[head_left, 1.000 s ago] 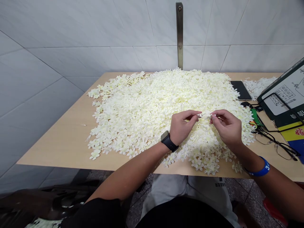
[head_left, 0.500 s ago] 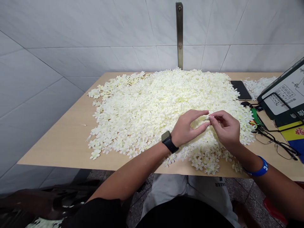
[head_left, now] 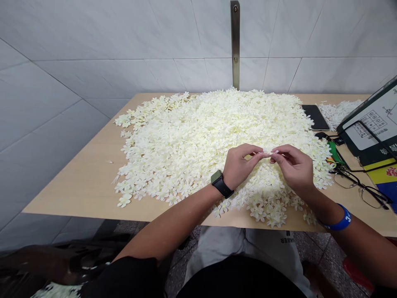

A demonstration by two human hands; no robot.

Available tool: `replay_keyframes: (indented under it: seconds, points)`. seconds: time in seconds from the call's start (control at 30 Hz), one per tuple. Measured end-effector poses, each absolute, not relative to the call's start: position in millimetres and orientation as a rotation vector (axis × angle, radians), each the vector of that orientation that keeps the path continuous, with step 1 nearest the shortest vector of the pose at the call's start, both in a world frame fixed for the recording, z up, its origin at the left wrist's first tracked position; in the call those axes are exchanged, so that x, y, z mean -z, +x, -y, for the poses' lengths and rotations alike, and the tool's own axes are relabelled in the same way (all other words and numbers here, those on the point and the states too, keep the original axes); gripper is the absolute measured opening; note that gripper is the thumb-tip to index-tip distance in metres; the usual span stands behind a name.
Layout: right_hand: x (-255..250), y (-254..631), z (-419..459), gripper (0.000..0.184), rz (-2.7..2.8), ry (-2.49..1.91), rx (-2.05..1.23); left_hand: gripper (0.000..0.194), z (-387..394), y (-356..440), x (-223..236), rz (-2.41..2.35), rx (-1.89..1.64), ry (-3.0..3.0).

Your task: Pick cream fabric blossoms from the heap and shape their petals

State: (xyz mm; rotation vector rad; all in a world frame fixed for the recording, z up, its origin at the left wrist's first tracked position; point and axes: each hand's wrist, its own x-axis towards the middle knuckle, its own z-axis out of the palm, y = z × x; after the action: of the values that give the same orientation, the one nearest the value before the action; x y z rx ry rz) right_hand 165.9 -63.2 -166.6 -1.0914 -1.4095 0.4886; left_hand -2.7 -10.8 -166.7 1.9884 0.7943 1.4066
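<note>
A big heap of small white fabric flowers covers most of the wooden table. Above its near right part my two hands meet fingertip to fingertip. My left hand, with a black watch on the wrist, pinches one end of a small white flower piece. My right hand, with a blue band on the wrist, pinches the other end of the same piece.
A black phone lies at the back right beside a smaller pile of white pieces. Glasses, a green item, and a dark board with printed sheets sit along the right edge. A metal bracket runs up the tiled wall.
My left fingers spread open half a second ago and have closed again on the flower piece. Both hands stay in nearly the same spot over the heap.
</note>
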Motion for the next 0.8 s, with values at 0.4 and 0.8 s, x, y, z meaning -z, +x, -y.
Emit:
replay_keyframes:
  seconds: [0.4,0.8]
  points:
    - [164.5,168.0,58.4,0.006,1.236,-1.173,-0.631,0.028,10.6,-3.9,162.5,-0.968,-1.322,1.924]
    - [165.3,169.2,61.1,0.011,1.370,-1.166,-0.552,0.014,8.0,-3.7,168.5,-0.778,-1.379,2.300]
